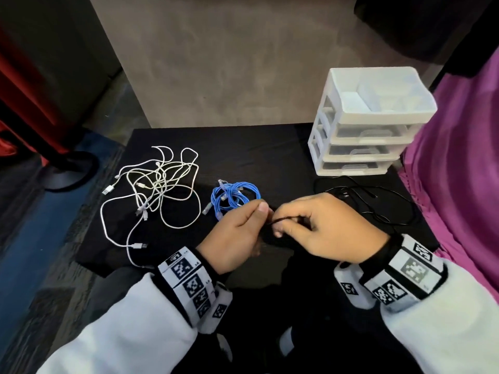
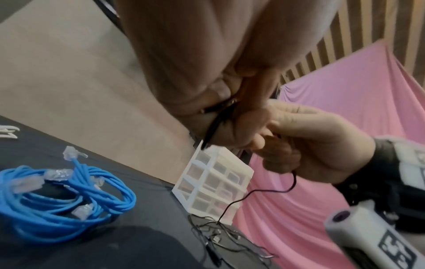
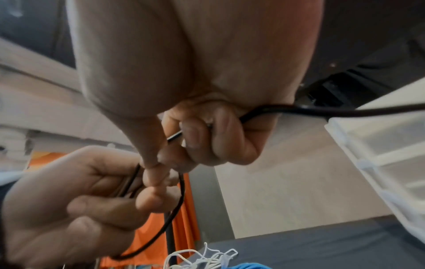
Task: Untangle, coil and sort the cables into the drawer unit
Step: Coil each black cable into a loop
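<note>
item: cable sorting, early stage; black cable (image 1: pixel 280 219) in work, held above the near middle of the black table (image 1: pixel 256 152), its free length trailing right to a loose black heap (image 1: pixel 378 203) lying on the table just in front of the drawer unit (image 1: pixel 370 122); judged partly coiled at most, since a few strands run through the left fist in the right wrist view while the rest lies slack; blue cables (image 1: pixel 235 197) gathered in a rough bundle at table centre, connectors sticking out, not yet stowed; white cables (image 1: pixel 159 190) spread in a tangle at table left, looking untouched; drawer unit at the far right corner, three clear drawers all pushed in, whether they hold any cables cannot be told; so nothing appears sorted yet and untangling of white, tidying of blue and stowing of all three kinds remain; left hand (image 1: pixel 237 236): raised in front of the body, knuckles up, fingers curled round the gathered black strands, thumb pressing on top; right hand (image 1: pixel 326 228): close beside the left and nearly touching it, fingers curled with thumb and forefinger pinching the black cable, which passes on through the palm toward the heap; both wrists wear marker-printed bands
</note>
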### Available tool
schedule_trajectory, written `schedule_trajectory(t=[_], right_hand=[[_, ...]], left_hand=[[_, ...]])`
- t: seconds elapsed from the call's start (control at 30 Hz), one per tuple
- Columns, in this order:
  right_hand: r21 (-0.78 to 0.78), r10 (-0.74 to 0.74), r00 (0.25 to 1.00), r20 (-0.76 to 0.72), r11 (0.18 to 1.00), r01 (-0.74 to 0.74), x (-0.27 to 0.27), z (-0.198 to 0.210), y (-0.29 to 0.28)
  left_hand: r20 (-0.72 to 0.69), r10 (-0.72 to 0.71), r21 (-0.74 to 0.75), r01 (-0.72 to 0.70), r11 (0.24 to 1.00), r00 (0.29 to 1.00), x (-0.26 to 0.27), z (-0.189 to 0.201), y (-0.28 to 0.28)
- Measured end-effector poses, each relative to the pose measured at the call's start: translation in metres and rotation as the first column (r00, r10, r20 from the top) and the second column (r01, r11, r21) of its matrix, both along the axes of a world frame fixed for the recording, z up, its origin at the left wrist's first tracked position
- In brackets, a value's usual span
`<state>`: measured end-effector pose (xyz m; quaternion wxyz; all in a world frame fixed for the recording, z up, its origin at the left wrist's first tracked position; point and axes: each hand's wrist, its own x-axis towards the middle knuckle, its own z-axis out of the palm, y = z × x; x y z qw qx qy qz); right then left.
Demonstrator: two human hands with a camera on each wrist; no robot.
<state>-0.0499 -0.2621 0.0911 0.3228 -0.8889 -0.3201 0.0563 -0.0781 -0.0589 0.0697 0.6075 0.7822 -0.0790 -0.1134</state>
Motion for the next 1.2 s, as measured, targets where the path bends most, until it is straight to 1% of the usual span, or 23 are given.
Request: schedule_trajectory(t=[0.1,0.23,0.33,0.37,0.43,0.5,0.53,0.63,0.67,0.7,0.73,0.77,0.8,0.83,0.87,0.9,0.93,0.97,1.0,1.03,1.07,1.1,1.2], right_hand=[[0.1,0.002,0.992,-0.129,0.995,0.011,0.002,0.001,0.001],[0.196,-0.055,0.988,-0.146,0.977,0.083,0.009,-0.004,-0.002],[0.227,-0.065,0.978,-0.2,0.968,0.11,0.016,-0.008,-0.007],[0.233,-0.07,0.973,-0.219,0.965,0.121,0.018,-0.01,-0.008],[0.227,-0.079,0.971,-0.225,0.965,0.131,0.02,-0.012,-0.011],[0.184,-0.108,0.978,-0.178,0.973,0.141,0.02,-0.015,-0.012],[0.157,-0.136,0.98,-0.146,0.975,0.159,0.02,-0.017,-0.012],[0.031,-0.212,0.977,-0.014,0.977,0.212,0.016,-0.031,-0.01],[-0.027,-0.207,0.977,0.044,0.978,0.208,0.013,-0.037,-0.008],[-0.084,-0.178,0.979,0.098,0.979,0.186,0.009,-0.044,-0.005],[-0.131,-0.134,0.981,0.138,0.98,0.152,0.003,-0.05,0.0],[-0.163,-0.09,0.983,0.158,0.98,0.116,-0.003,-0.054,0.004],[-0.176,-0.051,0.985,0.164,0.981,0.08,-0.008,-0.057,0.009],[-0.175,-0.02,0.986,0.168,0.983,0.05,-0.012,-0.057,0.013],[-0.171,0.003,0.983,0.181,0.985,0.028,-0.014,-0.056,0.016],[-0.17,0.015,0.98,0.197,0.985,0.019,-0.015,-0.052,0.019],[-0.171,0.021,0.977,0.21,0.985,0.016,-0.015,-0.048,0.02],[-0.175,0.025,0.975,0.219,0.984,0.014,-0.013,-0.042,0.02],[-0.174,0.034,0.973,0.227,0.985,0.007,-0.012,-0.037,0.018],[-0.169,0.042,0.972,0.23,0.986,-0.002,-0.01,-0.033,0.015],[-0.163,0.051,0.971,0.234,0.987,-0.013,-0.009,-0.031,0.011],[-0.164,0.06,0.97,0.237,0.986,-0.021,-0.009,-0.03,0.008],[-0.143,0.03,0.966,0.257,0.99,0.007,-0.008,-0.032,0.001]], left_hand=[[-0.086,-0.031,-0.068,0.025,0.997,0.996,-0.003,0.013,-0.004],[-0.194,-0.071,-0.057,0.061,0.996,0.978,-0.006,0.017,0.0],[-0.29,-0.106,-0.133,0.07,0.989,0.951,-0.009,0.017,0.002],[-0.319,-0.11,-0.178,0.054,0.982,0.941,-0.01,0.019,0.002],[-0.404,-0.069,-0.302,-0.061,0.951,0.912,-0.007,0.02,0.0],[-0.488,-0.038,-0.444,-0.21,0.871,0.872,-0.002,0.023,0.003],[-0.514,-0.043,-0.527,-0.275,0.804,0.857,0.001,0.027,0.004],[-0.515,-0.036,-0.736,-0.421,0.53,0.856,0.01,0.041,0.011],[-0.494,0.002,-0.77,-0.439,0.463,0.87,0.012,0.044,0.012],[-0.459,0.059,-0.791,-0.438,0.426,0.886,0.015,0.047,0.013],[-0.41,0.126,-0.803,-0.423,0.42,0.903,0.018,0.048,0.011],[-0.348,0.198,-0.798,-0.4,0.45,0.916,0.021,0.046,0.008],[-0.284,0.271,-0.766,-0.388,0.513,0.92,0.024,0.043,0.004],[-0.207,0.348,-0.689,-0.388,0.612,0.915,0.026,0.037,-0.001],[-0.094,0.405,-0.567,-0.384,0.729,0.909,0.026,0.03,-0.004],[0.045,0.409,-0.406,-0.357,0.841,0.911,0.025,0.02,-0.006],[0.171,0.344,-0.235,-0.301,0.924,0.923,0.022,0.01,-0.006],[0.255,0.237,-0.05,-0.232,0.971,0.937,0.019,0.0,-0.005],[0.296,0.132,0.114,-0.172,0.979,0.946,0.016,-0.009,-0.003],[0.307,0.053,0.233,-0.129,0.964,0.95,0.014,-0.016,-0.001],[0.308,-0.005,0.31,-0.095,0.946,0.951,0.013,-0.022,0.0],[0.299,-0.045,0.339,-0.062,0.939,0.953,0.01,-0.022,-0.001],[0.174,-0.091,0.279,0.04,0.959,0.981,0.006,-0.021,-0.001]])
